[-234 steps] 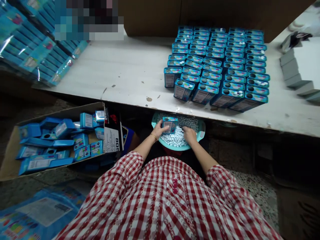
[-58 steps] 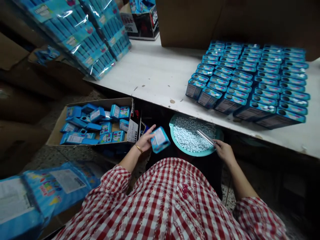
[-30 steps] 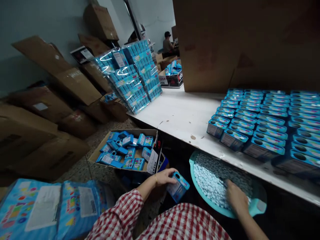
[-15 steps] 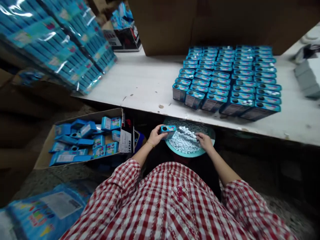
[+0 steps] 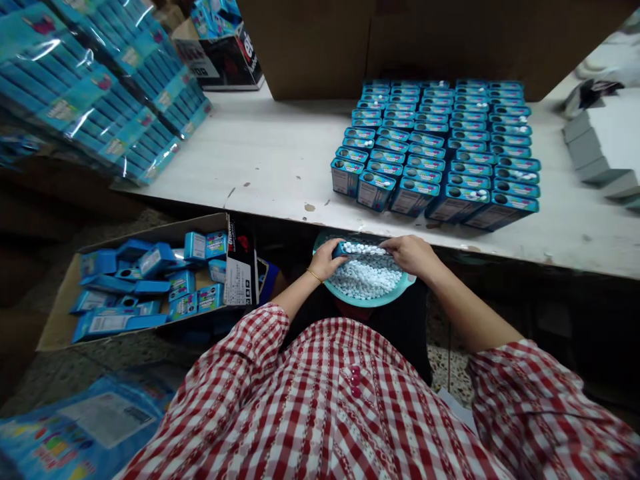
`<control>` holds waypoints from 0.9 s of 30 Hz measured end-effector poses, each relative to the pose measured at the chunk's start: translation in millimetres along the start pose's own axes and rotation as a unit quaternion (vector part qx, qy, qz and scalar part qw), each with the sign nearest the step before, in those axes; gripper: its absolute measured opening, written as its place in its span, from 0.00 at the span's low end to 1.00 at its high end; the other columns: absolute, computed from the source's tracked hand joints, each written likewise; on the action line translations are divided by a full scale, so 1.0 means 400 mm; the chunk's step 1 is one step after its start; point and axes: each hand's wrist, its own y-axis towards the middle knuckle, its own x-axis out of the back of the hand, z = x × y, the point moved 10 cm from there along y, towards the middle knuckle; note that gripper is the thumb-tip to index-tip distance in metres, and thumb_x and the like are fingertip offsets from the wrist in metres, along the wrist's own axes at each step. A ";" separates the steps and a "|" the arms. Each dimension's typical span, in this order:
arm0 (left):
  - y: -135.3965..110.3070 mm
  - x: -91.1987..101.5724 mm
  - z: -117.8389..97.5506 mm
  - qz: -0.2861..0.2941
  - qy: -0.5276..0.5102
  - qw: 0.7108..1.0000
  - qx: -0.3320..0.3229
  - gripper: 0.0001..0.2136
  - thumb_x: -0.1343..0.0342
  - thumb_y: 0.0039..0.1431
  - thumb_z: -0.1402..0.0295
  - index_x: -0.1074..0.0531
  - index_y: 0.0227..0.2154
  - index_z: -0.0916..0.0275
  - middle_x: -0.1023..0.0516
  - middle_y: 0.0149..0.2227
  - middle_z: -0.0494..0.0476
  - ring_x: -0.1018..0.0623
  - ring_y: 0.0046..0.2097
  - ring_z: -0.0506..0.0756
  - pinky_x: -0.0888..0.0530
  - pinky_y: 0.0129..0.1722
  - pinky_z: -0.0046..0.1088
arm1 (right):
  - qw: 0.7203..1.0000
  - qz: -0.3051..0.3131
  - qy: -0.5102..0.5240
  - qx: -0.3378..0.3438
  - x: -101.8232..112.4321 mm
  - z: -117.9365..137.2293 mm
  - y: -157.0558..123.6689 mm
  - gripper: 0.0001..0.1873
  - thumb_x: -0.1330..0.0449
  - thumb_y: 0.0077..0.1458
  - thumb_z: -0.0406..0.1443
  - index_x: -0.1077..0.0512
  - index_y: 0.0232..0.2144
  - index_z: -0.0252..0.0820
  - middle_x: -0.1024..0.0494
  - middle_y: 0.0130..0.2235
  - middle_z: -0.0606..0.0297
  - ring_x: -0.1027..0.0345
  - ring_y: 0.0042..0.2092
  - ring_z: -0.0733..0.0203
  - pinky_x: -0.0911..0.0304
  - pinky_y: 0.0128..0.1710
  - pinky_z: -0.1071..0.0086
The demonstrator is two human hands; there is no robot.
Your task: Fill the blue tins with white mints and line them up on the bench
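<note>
My left hand (image 5: 326, 260) is closed round a small blue box (image 5: 341, 250), held above the left part of a turquoise basin (image 5: 373, 302). My right hand (image 5: 414, 256) grips a narrow scoop (image 5: 365, 249) heaped with a row of small white pellets. The scoop reaches left to the top of the box and hides most of it. Whether pellets are dropping into the box cannot be seen. More white pellets (image 5: 365, 279) lie in the basin, just below both hands.
Rows of upright blue boxes (image 5: 435, 153) stand on the white table (image 5: 270, 160). At left, an open carton (image 5: 55, 313) holds loose blue boxes. Wrapped packs (image 5: 110, 87) lean at the upper left. A large brown carton (image 5: 320, 53) stands behind; white boxes (image 5: 600, 140) sit right.
My right hand has brought the loaded scoop up and left to the blue box. My left hand still holds the box. The whole view has shifted slightly.
</note>
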 end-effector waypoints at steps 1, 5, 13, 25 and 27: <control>-0.001 -0.002 0.001 0.002 0.006 1.000 -0.002 0.19 0.40 0.45 0.71 0.31 0.44 0.64 0.26 0.45 0.61 0.27 0.48 0.59 0.32 0.51 0.37 | 0.999 0.014 -0.040 0.000 0.011 0.018 -0.001 0.20 0.50 0.49 0.31 0.23 0.40 0.50 0.21 0.40 0.63 0.30 0.42 0.56 0.41 0.35 0.69; -0.005 -0.006 0.007 0.005 0.028 1.000 -0.010 0.19 0.41 0.46 0.71 0.31 0.44 0.63 0.26 0.46 0.60 0.28 0.48 0.59 0.32 0.51 0.38 | 0.984 0.061 -0.164 0.021 0.045 0.092 -0.011 0.19 0.50 0.47 0.29 0.23 0.38 0.44 0.21 0.38 0.55 0.29 0.39 0.53 0.42 0.32 0.69; -0.004 -0.008 0.013 -0.010 0.020 1.000 -0.015 0.20 0.41 0.45 0.71 0.31 0.44 0.65 0.27 0.46 0.63 0.28 0.48 0.59 0.32 0.50 0.38 | 0.973 0.065 -0.215 0.048 0.076 0.189 -0.030 0.17 0.53 0.53 0.30 0.25 0.38 0.37 0.23 0.37 0.48 0.28 0.39 0.53 0.40 0.34 0.68; -0.059 -0.008 0.207 -0.047 -0.318 0.928 0.188 0.22 0.38 0.41 0.61 0.35 0.40 0.62 0.27 0.36 0.53 0.26 0.39 0.53 0.29 0.44 0.34 | 0.987 0.083 -0.092 -0.104 -0.221 -0.164 -0.067 0.23 0.54 0.54 0.27 0.30 0.47 0.48 0.24 0.45 0.59 0.30 0.43 0.59 0.40 0.37 0.71; -0.062 -0.060 0.230 -0.041 -0.388 0.890 0.237 0.24 0.37 0.40 0.59 0.36 0.40 0.61 0.27 0.36 0.52 0.26 0.38 0.52 0.28 0.42 0.33 | 0.991 0.058 -0.034 -0.113 -0.296 -0.139 -0.033 0.22 0.54 0.54 0.27 0.30 0.47 0.46 0.24 0.45 0.59 0.31 0.45 0.60 0.40 0.38 0.71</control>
